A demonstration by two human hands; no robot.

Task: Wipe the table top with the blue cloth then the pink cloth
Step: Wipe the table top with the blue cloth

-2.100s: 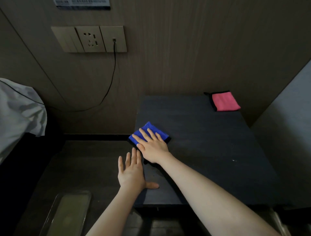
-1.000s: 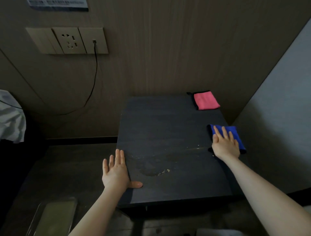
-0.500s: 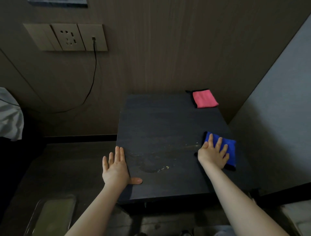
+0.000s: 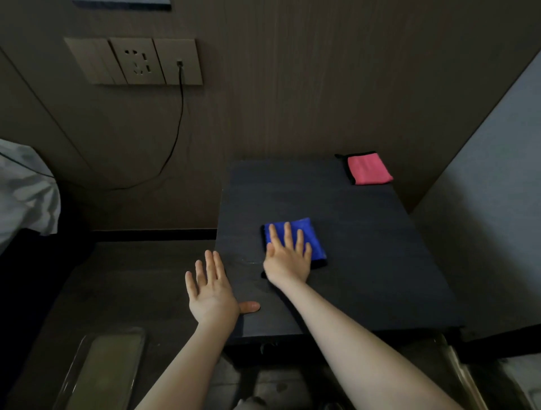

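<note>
The right hand (image 4: pixel 288 260) presses flat, fingers straight, on the blue cloth (image 4: pixel 304 237), left of centre on the counter (image 4: pixel 380 263). The left hand (image 4: pixel 212 292) rests released at the counter's left edge. The pink cloth (image 4: pixel 369 169) lies at the far right corner, nearer the right hand.

No text can be read: the pale strip of a notice (image 4: pixel 121 3) above the beige wall socket panel (image 4: pixel 133 61) is cut off.
</note>
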